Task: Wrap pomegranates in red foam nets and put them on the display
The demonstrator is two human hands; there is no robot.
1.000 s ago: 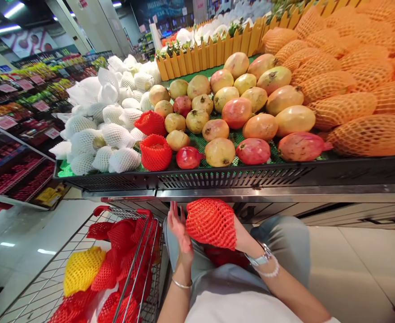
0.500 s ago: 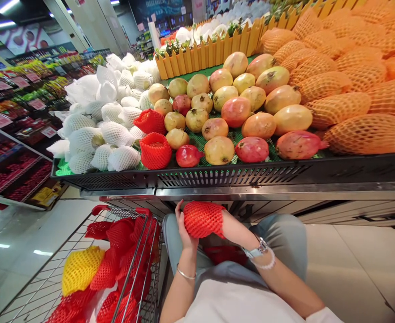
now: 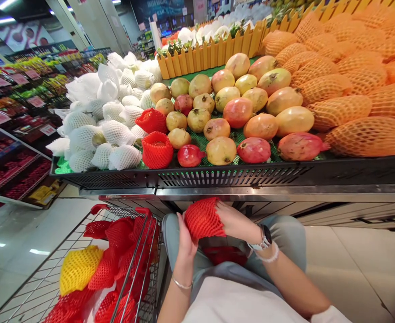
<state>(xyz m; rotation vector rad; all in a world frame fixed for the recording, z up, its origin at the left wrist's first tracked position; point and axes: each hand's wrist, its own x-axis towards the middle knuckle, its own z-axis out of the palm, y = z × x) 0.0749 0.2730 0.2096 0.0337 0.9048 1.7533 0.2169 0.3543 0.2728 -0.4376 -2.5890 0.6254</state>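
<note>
A red foam fruit net [image 3: 202,219] is held above my lap, in front of the display counter. My left hand [image 3: 186,237] is closed around its left side, with the thumb along the edge. My right hand [image 3: 237,220] reaches into the net's open right end; its fingers are hidden inside the mesh. Whether a fruit is inside the net I cannot see. Between my knees lies another red item [image 3: 224,255], partly covered by my arms.
Bare pomegranates [image 3: 237,112] fill the middle of the black-edged display [image 3: 231,176]. White-netted fruit [image 3: 113,134] lies left, orange-netted fruit [image 3: 348,98] right. Two red-netted pieces [image 3: 157,150] sit near the front edge. A shopping cart [image 3: 152,278] at lower left holds red nets and a yellow net [image 3: 80,269].
My right hand has drawn back out of the red foam net, so more of its back and wrist shows. My left hand still holds the net's left side.
</note>
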